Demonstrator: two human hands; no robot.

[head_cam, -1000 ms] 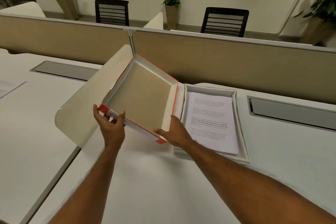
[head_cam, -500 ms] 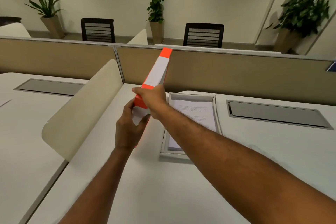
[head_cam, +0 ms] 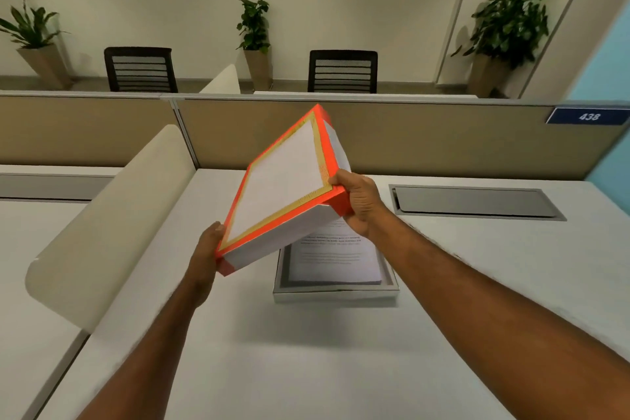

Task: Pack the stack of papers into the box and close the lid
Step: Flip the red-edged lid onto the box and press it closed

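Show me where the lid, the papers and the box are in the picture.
lid (head_cam: 283,181): head view, on its white top face.
papers (head_cam: 335,254): head view, on the printed top sheet.
box (head_cam: 335,293): head view, on its near wall.

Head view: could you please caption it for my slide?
Both hands tilt the orange-edged lid above the paper-filled box.

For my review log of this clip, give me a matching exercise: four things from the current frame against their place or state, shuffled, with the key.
Things
1. lid
2. papers
3. left hand
4. right hand

Places or states
A. lying in the open box
B. grips the lid's near left corner
C. held tilted above the desk
D. grips the lid's right corner

Pairs: 1-C, 2-A, 3-B, 4-D
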